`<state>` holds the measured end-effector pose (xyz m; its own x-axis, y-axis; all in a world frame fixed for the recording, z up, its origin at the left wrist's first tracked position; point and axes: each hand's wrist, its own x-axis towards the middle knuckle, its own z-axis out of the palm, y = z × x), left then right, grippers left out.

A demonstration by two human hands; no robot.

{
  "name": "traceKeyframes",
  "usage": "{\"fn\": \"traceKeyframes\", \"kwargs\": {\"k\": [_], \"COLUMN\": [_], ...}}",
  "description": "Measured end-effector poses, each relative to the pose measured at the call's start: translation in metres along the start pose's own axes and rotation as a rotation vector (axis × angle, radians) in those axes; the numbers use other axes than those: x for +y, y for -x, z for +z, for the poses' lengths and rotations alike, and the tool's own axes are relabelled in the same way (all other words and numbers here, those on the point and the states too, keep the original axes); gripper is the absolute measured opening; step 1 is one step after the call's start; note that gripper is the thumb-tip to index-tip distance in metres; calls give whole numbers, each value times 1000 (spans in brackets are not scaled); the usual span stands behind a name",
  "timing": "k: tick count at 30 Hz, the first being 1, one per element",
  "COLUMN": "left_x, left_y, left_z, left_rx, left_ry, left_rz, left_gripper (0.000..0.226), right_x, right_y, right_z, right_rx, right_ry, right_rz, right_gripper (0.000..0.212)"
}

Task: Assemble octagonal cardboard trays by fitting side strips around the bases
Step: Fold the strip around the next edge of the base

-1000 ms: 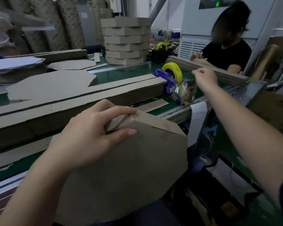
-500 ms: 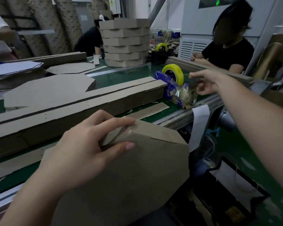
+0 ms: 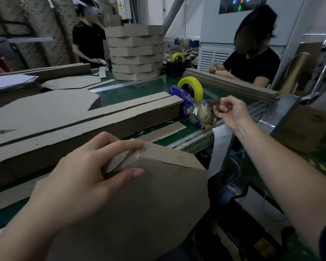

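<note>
Cardboard fills most of the head view. Our left hand (image 3: 83,181) grips the tray (image 3: 149,208) at its top edge, the fingers curled over the side strip (image 3: 169,155) where two ends meet and the thumb pressed on the base face. The tray is tilted in front of the near edge of the green table (image 3: 132,91), its flat base turned toward us. Our right hand (image 3: 231,112) is at the front of the blue tape dispenser (image 3: 186,108), which carries a yellow tape roll (image 3: 191,86). Its fingers are curled, with thumb and forefinger drawn close together, and we cannot tell whether tape lies between them. Left of the dispenser lie long stacks of strips (image 3: 79,127), with flat bases (image 3: 41,108) just behind them. Farther back stands a pile of finished trays (image 3: 135,53), with a second dispenser (image 3: 177,65) to its right. A person in a black shirt (image 3: 88,38) stands at the far end and another person (image 3: 252,63) is on the right side of the table
</note>
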<state>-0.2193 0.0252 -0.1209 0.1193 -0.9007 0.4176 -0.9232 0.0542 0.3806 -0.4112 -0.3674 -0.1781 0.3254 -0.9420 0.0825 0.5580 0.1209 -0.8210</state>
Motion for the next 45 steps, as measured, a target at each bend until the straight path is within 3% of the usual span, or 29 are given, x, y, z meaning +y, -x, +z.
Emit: {"fn": "traceKeyframes", "kwargs": {"k": [4,7,13,15,18,21,24,27,30,33,38,41,45], "left_x": [-1,-2,1,2,5,7,9,9,9,10,9,9,7], "left_y": [-1,-1,-2,-3,-1,0,2,5,9,12,17,18,17], "left_z": [1,1,1,1,0,0,0,0,-1,-2,-4,-5,-6], "left_rx": [-2,-3,-4,-15,-9,-15,9,68,115,148,185,207,209], "left_ry": [2,-5,8,5,3,6,-2,2,33,59,105,131,140], "left_rz": [7,7,0,-2,-19,-36,-48,-76,-92,-89,-72,-29,49], "left_gripper": [45,45,46,48,49,53,59,68,69,68,61,51,29], "right_x": [14,18,14,8,-2,-11,-20,-28,-29,-27,-28,-29,-28], "right_y": [9,11,18,28,56,98,149,187,204,206,206,204,201], "right_z": [-2,-7,-29,-26,-2,46,96,133,158,171,175,174,174], "right_rx": [23,25,210,270,216,-78,-469,-793,-985,-1053,-1054,-1038,-1024], "right_ry": [-164,-38,1193,1388,1374,1229,965,703,724,867,976,1001,1038], "right_rz": [-54,-83,-258,-302,-497,-609,-473,-211,-29,66,129,148,160], "right_gripper": [53,54,21,21,15,15,14,17,22,29,22,33,34]}}
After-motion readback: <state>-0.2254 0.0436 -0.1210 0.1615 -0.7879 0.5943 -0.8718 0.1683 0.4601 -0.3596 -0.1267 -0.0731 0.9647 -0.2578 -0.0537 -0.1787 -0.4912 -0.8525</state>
